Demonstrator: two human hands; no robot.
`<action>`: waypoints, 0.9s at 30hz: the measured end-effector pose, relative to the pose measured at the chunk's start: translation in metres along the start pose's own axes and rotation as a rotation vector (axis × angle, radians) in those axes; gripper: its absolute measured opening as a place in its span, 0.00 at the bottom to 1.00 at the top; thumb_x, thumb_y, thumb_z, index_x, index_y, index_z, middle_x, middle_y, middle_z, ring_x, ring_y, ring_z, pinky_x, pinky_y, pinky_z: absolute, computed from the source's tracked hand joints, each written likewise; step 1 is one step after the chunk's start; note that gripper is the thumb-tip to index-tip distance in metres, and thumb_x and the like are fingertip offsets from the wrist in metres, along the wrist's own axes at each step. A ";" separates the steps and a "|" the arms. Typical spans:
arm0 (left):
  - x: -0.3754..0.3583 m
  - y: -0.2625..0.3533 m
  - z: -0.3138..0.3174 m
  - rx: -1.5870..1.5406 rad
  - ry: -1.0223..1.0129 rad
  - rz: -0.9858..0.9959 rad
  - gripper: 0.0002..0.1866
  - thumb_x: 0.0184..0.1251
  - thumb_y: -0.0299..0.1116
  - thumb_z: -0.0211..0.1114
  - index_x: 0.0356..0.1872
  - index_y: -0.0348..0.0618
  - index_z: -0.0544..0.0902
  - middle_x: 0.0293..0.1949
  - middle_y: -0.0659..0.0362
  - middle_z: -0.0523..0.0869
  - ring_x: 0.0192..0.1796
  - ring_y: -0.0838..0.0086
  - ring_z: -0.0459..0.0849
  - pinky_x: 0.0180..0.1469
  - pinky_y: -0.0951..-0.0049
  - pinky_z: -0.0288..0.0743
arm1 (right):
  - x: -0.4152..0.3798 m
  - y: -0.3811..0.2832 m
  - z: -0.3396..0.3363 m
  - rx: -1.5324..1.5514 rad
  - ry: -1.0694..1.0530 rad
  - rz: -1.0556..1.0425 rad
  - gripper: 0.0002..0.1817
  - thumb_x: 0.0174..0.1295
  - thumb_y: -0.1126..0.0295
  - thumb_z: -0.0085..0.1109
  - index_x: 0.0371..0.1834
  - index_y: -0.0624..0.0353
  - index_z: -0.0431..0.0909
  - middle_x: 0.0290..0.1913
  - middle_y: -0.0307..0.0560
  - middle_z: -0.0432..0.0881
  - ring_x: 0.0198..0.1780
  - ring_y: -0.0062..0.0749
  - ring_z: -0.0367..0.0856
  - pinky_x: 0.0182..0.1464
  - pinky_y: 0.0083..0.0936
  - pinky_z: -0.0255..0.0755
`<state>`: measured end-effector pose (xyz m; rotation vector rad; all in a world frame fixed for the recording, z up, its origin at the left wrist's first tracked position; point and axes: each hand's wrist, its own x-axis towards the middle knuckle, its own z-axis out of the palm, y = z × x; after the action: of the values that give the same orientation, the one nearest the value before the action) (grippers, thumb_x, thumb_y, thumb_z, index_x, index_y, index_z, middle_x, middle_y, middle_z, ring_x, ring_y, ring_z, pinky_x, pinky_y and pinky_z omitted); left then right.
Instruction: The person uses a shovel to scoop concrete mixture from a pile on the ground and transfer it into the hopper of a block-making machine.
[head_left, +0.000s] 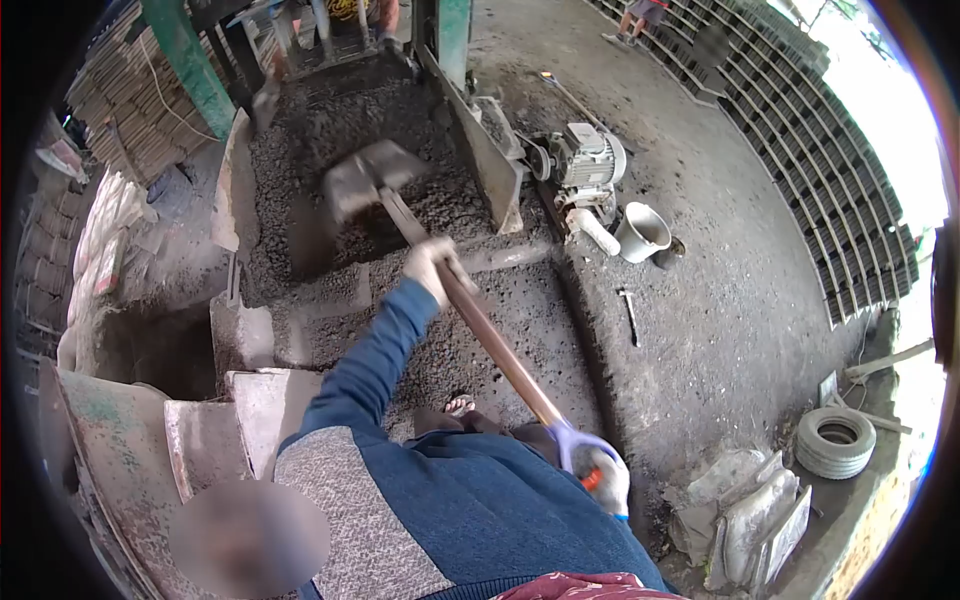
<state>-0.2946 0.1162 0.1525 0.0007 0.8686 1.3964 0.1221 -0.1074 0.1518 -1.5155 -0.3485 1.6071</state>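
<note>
A long-handled shovel [495, 345] slants across the view, its blade [375, 178] smeared by motion above dark, gravelly mix [320, 120] in a walled trough. Partway down the wooden shaft, my left hand [437, 270], in a pale glove, is closed around it. My right hand [610, 487], gloved in white with a blue cuff and an orange patch, grips the purple D-shaped handle [575, 440] near my hip. I cannot make out whether the blade carries any mix.
An electric motor [590, 155], a white bucket [642, 232] and a hammer-like tool [630, 318] stand or lie right of the trough. Further off are stacked blocks on racks [800, 150]. Tires [836, 440] and torn sacks [745, 510] lie lower right; a pit [160, 350] opens left.
</note>
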 end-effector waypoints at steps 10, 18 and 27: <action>-0.012 -0.120 0.022 -0.103 0.075 0.068 0.11 0.71 0.41 0.63 0.30 0.50 0.76 0.20 0.61 0.77 0.23 0.62 0.78 0.45 0.42 0.77 | 0.095 -0.040 -0.161 -0.713 -0.110 -0.446 0.10 0.52 0.73 0.62 0.38 0.64 0.83 0.30 0.53 0.85 0.32 0.45 0.83 0.37 0.38 0.78; -0.131 -0.305 -0.010 -0.403 0.109 0.292 0.07 0.67 0.34 0.64 0.32 0.43 0.78 0.26 0.53 0.79 0.31 0.55 0.81 0.46 0.47 0.78 | 0.256 -0.098 -0.304 -1.694 -0.534 -0.548 0.08 0.44 0.73 0.64 0.29 0.61 0.86 0.30 0.57 0.85 0.36 0.53 0.85 0.41 0.42 0.78; -0.208 -0.459 -0.103 -1.273 0.704 0.521 0.14 0.72 0.40 0.62 0.25 0.50 0.74 0.19 0.61 0.75 0.25 0.59 0.77 0.48 0.38 0.79 | 0.249 -0.209 -0.068 -1.174 -0.722 -0.278 0.07 0.52 0.76 0.59 0.32 0.68 0.82 0.23 0.45 0.80 0.22 0.31 0.79 0.27 0.27 0.75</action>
<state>0.0547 -0.2135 -0.0311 -1.3782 0.3756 2.2936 0.2979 0.1725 0.1210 -1.4345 -2.0788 1.7275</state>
